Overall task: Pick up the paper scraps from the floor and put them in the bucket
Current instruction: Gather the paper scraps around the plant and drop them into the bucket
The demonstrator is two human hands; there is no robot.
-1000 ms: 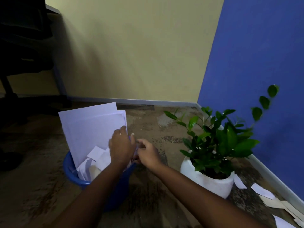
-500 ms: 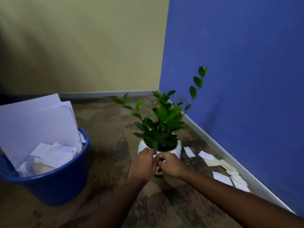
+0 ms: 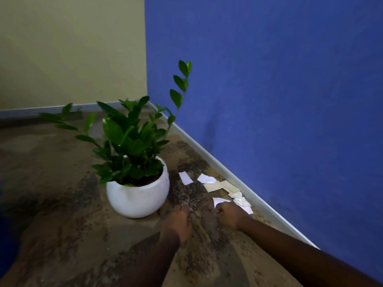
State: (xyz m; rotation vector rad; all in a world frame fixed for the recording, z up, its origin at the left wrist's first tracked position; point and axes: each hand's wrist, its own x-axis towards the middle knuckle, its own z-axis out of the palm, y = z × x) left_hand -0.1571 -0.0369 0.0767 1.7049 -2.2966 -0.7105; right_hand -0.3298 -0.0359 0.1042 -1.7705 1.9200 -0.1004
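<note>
Several paper scraps lie on the floor along the skirting of the blue wall: a white one (image 3: pixel 185 178) beside the pot, another white one (image 3: pixel 206 179), beige pieces (image 3: pixel 219 186), a white triangle-shaped scrap (image 3: pixel 219 200) and crumpled bits (image 3: pixel 241 201). My right hand (image 3: pixel 228 216) hovers just short of the triangle-shaped scrap, fingers curled in, with nothing seen in it. My left hand (image 3: pixel 178 221) is palm down over bare floor to its left, empty and blurred. Only a dark blue sliver of the bucket (image 3: pixel 5 235) shows at the left edge.
A white round pot (image 3: pixel 137 196) with a leafy green plant (image 3: pixel 128 139) stands on the floor left of the scraps, close to my left hand. The blue wall (image 3: pixel 269 100) and its pale skirting (image 3: pixel 232 179) run along the right; a yellow wall closes the corner behind.
My view swung right, away from the bucket of paper. Both hands left the bucket, passed in front of the pot and now sit low by the scraps at the blue wall.
</note>
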